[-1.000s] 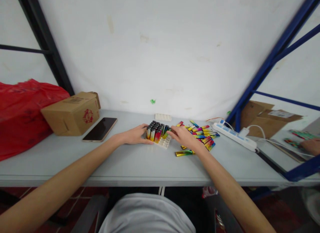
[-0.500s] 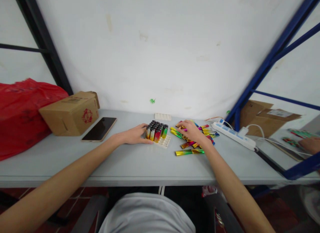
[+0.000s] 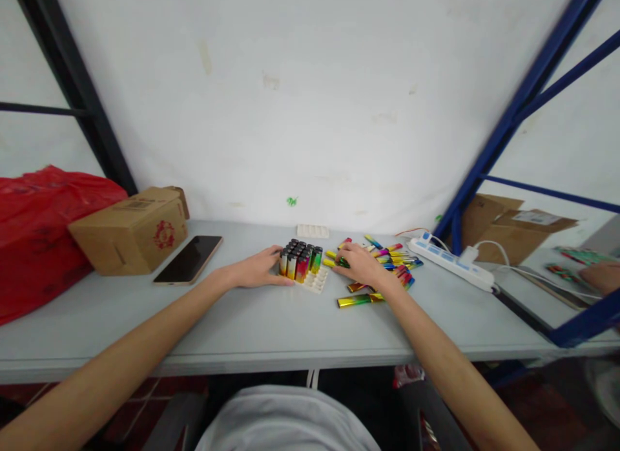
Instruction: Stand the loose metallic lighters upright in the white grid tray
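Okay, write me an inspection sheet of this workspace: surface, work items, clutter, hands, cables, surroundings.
Surface: grey tabletop, no spills seen
Work items: black-topped, apparently lighters, upright in white tray; shiny loose pieces piled rightward
Clutter: phone, carton, red bag
Hands: left hand beside the upright group; right hand at the pile, grip unclear
Cables: white power strip, cables attached
Surroundings: marked wall; blue frame; another person's hand far right

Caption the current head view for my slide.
Left hand at the tray of upright lighters, right hand over the loose pile.
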### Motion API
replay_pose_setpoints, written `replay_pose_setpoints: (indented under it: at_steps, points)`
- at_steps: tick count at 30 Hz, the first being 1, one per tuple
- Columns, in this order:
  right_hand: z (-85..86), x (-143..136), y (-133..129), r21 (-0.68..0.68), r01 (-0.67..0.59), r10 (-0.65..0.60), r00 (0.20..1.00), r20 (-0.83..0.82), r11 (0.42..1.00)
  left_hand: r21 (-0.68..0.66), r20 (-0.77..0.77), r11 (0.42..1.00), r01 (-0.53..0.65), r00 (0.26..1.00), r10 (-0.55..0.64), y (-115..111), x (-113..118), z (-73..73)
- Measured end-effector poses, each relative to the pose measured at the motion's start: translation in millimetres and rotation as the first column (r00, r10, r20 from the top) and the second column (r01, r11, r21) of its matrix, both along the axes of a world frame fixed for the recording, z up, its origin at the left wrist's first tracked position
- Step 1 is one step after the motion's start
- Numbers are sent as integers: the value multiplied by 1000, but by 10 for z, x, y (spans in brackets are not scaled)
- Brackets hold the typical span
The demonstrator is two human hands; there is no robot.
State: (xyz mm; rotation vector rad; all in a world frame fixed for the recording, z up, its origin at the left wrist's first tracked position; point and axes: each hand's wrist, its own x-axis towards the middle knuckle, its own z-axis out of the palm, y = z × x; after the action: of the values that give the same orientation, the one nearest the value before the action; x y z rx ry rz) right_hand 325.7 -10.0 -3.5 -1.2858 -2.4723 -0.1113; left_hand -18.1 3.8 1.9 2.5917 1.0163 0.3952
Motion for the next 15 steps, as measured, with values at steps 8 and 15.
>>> replay_pose_setpoints:
  at_steps: [8, 15]
  points:
    - [77, -75, 47, -166, -54, -90, 658, -748, 985, -10, 7, 1000, 0, 1000, 0, -55, 14, 56]
    - [208, -199, -34, -242, -101, -167, 474, -864, 965, -21, 9, 1000, 6, 1000, -6, -43, 16, 47]
